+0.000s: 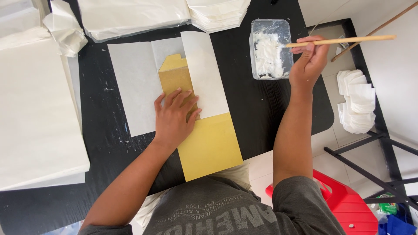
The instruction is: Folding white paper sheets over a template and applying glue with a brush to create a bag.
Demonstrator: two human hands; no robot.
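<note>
The black table [257, 109] is the largest thing here; its near edge runs along the person's body at 6 o'clock and its right side curves off at 3 o'clock, with bare black surface open between the two hands; a big sheet of white paper [35, 117] covers the 9 o'clock side; stacked white sheets [130, 15] crowd the far edge at 12 o'clock. At centre lies a yellow card template [211, 146], its lower end overhanging the table's near edge, with a thin white sheet [135, 82] folded over its upper part. The left hand [174, 115] lies flat, fingers spread, pressing on the fold. At 1 o'clock a clear plastic tub [270, 48] holds white paste (smeared up its walls); the right hand [309, 61] is closed around a wooden stick [344, 41], whose tip reaches into the tub. Beyond the table at 3 o'clock, a pile of folded white pieces [358, 106]; a red stool [348, 204] at 5 o'clock.
</note>
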